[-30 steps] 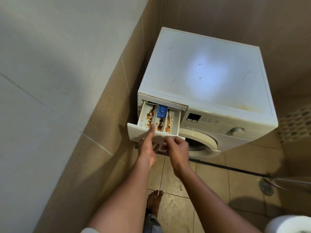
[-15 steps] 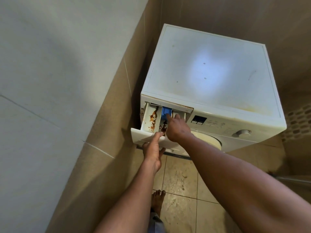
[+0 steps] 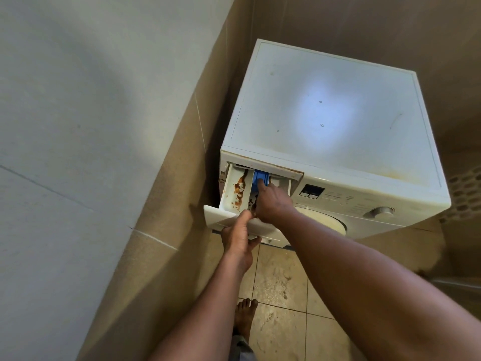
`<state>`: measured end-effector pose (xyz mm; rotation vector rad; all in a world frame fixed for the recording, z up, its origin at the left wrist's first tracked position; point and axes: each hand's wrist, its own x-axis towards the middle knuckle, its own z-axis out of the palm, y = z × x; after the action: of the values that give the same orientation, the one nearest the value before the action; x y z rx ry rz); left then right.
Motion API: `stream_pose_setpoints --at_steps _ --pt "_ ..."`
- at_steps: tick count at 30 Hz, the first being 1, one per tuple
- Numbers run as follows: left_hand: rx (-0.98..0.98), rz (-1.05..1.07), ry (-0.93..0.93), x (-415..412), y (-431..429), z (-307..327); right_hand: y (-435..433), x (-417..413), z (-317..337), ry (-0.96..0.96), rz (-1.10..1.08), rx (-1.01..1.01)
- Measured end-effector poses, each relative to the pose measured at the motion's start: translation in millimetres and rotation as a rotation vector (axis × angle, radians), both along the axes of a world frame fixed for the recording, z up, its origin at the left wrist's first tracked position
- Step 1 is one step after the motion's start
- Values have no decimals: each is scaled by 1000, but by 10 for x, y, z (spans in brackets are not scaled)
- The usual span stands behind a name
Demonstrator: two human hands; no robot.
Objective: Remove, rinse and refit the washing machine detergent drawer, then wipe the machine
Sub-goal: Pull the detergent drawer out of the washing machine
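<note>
The drawer [image 3: 235, 194] sticks out of the washing machine [image 3: 325, 113], mid-picture, long side pointing at the person. The left hand [image 3: 238, 237] pinches its front edge, thumb on top. The right hand [image 3: 273, 201] reaches deeper, one straight finger on the blue catch [image 3: 257, 177].

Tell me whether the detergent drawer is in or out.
Partly out: the detergent drawer juts from the washing machine, stained compartments exposed, rear inside the slot.
</note>
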<state>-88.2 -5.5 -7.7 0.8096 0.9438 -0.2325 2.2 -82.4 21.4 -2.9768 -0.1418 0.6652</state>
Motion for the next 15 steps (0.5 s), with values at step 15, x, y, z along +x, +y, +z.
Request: stream_pose_setpoints --at_steps 15 --pt "27 41 -27 -1001 0 27 -84 -1071 13 -78 17 53"
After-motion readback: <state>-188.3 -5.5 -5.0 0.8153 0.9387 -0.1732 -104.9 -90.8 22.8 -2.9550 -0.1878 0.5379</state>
